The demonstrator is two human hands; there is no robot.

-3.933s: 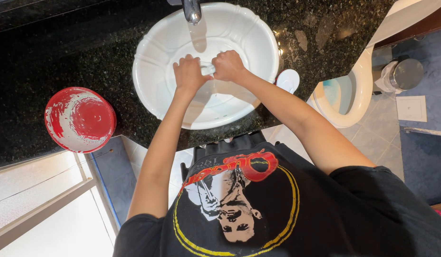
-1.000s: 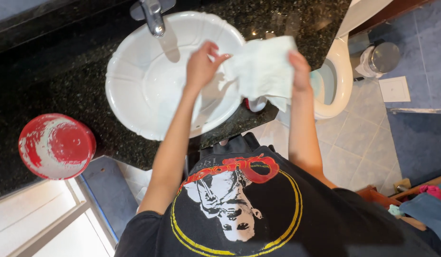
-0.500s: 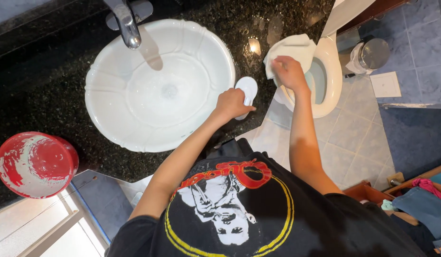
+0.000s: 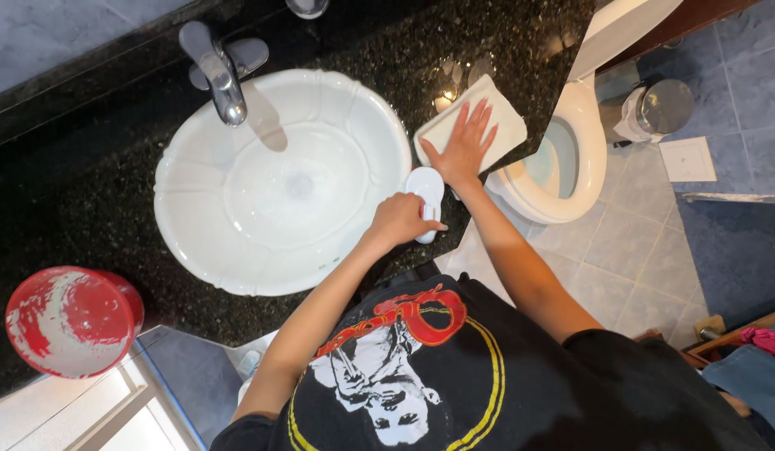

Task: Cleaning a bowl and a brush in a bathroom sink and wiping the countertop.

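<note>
My right hand (image 4: 464,142) lies flat, fingers spread, on a folded white cloth (image 4: 504,117) on the black speckled countertop (image 4: 111,167), just right of the white basin (image 4: 212,242). My left hand (image 4: 398,220) is closed around a small white oval soap dish (image 4: 426,182) at the counter's front edge, between the basin and the cloth. The chrome faucet (image 4: 220,75) stands at the back of the basin, with no water running.
A red-and-white bucket (image 4: 70,321) stands on the counter at the left. To the right, below the counter, are an open white toilet (image 4: 563,167), a steel pedal bin (image 4: 659,107) and a tiled floor. Folded clothes (image 4: 755,367) lie at the far right.
Both hands left the basin. The right hand carried the white cloth to the counter and now presses it flat. The left hand took hold of the soap dish.
</note>
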